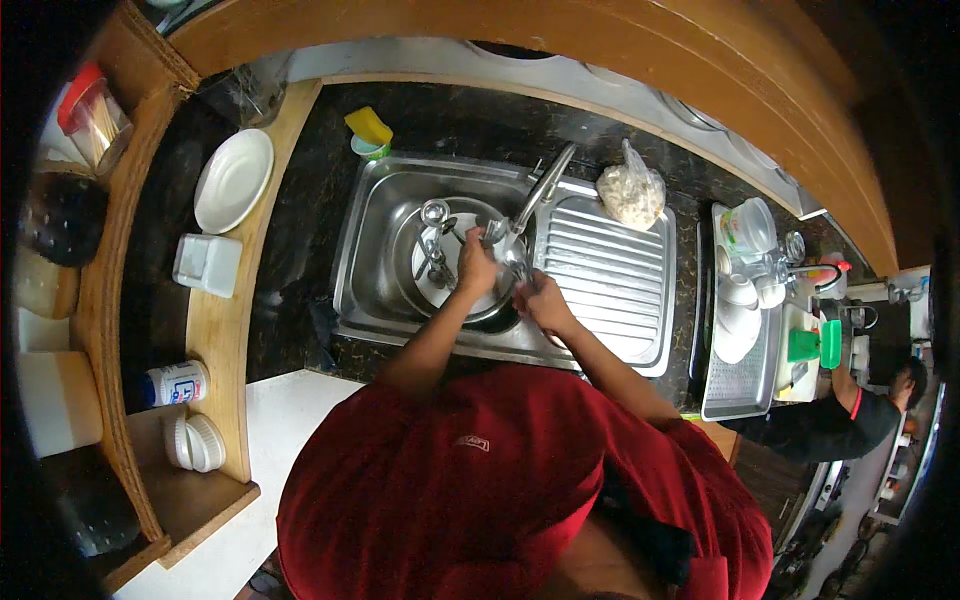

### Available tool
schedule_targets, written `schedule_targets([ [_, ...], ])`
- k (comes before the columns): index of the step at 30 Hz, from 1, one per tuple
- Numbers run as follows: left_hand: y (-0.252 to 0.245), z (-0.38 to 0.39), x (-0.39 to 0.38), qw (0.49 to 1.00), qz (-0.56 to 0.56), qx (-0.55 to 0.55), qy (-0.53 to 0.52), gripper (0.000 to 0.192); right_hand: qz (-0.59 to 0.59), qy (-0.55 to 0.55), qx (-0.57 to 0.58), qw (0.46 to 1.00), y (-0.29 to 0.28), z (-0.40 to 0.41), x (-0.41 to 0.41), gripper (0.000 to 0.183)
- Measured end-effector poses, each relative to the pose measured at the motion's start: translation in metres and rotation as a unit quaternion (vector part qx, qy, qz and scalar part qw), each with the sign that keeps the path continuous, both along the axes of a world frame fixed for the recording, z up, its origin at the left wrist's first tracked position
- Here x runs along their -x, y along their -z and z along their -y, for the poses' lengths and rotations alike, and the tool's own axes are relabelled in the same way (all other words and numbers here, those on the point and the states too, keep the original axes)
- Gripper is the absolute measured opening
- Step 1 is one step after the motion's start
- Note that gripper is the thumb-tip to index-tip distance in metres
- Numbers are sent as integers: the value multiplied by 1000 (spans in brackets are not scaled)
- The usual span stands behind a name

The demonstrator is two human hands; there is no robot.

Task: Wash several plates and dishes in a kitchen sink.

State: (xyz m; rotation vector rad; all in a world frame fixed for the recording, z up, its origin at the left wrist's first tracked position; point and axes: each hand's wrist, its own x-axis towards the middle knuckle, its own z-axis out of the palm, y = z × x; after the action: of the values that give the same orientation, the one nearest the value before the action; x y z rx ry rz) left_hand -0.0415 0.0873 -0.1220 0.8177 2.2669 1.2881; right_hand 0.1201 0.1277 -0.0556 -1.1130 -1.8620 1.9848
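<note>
Under the running faucet (545, 187), my left hand (476, 264) is closed around a metal utensil (493, 231), whose exact kind is blurred. My right hand (546, 301) grips shiny metal cutlery (514, 259) just to the right, in the water stream. Below and left of them, a large round metal basin (491, 309) sits in the steel sink (364, 247). It holds a white bowl or plate (463, 223) with several spoons or forks (437, 262) on it. A round metal ladle or strainer (434, 212) lies near its upper edge.
A ridged drainboard (604, 277) adjoins the sink, with a knotted plastic bag (631, 195) at its back. A yellow sponge (368, 125) rests on a small tub behind the sink. Right, a tray (739, 397) holds white bowls (737, 319); beyond it another person (840, 424) handles a green container (830, 343).
</note>
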Motion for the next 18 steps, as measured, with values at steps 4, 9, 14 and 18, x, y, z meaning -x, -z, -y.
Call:
schedule_targets([
  [4, -9, -10, 2, 997, -52, -33, 37, 37, 48, 64, -2, 997, 6, -12, 31, 11],
  [9, -6, -19, 11, 999, -22, -32, 23, 43, -33, 121, 30, 992, 14, -14, 31, 8],
  [14, -12, -2, 5, 822, 556, -123, -20, 39, -40, 124, 24, 991, 24, -12, 20, 9],
  [18, -15, 4, -22, 787, 588, -173, -73, 19, 5, 68, -163, 984, 36, -6, 22, 32],
])
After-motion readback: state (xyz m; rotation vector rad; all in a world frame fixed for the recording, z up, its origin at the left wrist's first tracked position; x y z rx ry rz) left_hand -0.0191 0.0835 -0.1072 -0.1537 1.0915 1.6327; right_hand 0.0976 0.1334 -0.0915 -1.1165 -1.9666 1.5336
